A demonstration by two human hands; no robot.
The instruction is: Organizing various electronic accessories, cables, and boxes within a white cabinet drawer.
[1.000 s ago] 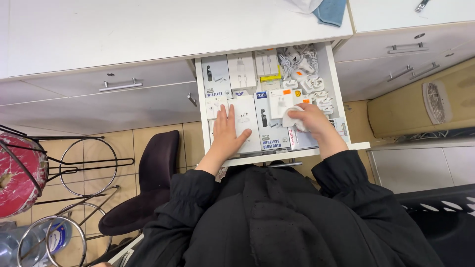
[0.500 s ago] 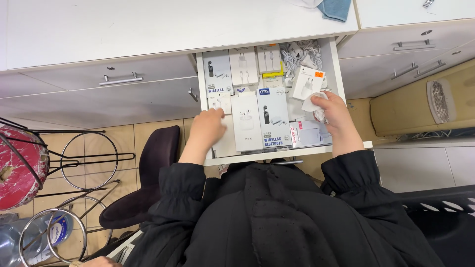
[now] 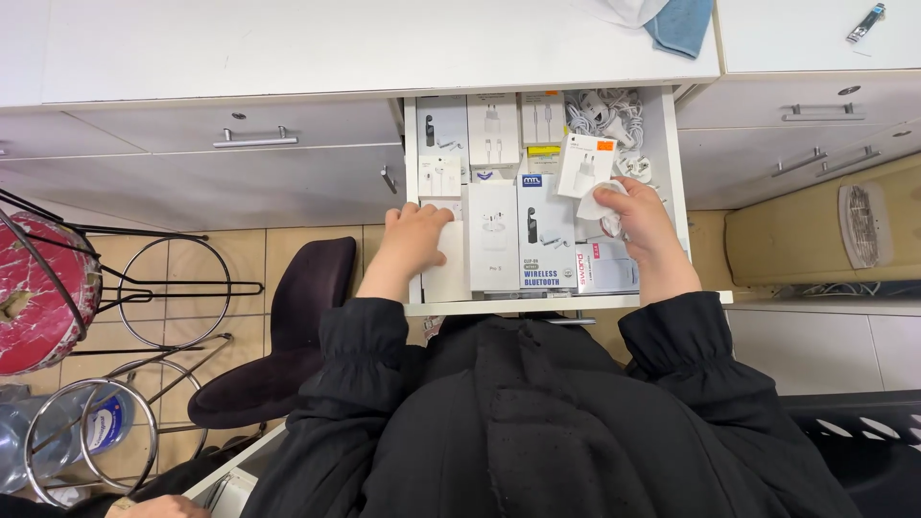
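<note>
An open white drawer [image 3: 679, 182] holds rows of small white and grey accessory boxes and a tangle of white chargers and cables [image 3: 606, 113] at its back right. My left hand [image 3: 411, 240] lies over a flat white box [image 3: 447, 273] at the drawer's front left, fingers curled on its top edge. My right hand [image 3: 633, 219] is over the right side of the drawer, holding a small white charger box [image 3: 585, 165] with an orange sticker, tilted, together with a crumpled white wrapper [image 3: 597, 201]. A white earbud box [image 3: 493, 236] lies between my hands.
A white countertop [image 3: 336, 43] runs above the drawer, with a blue cloth [image 3: 681, 27] at its edge. Closed drawers with metal handles [image 3: 254, 140] flank the open one. A dark stool [image 3: 278, 336] and wire stands [image 3: 177, 293] stand on the tiled floor at left.
My right hand lifted the small charger box from the drawer's middle and carried it up to the right. My left hand slid left off the earbud box onto the flat white box.
</note>
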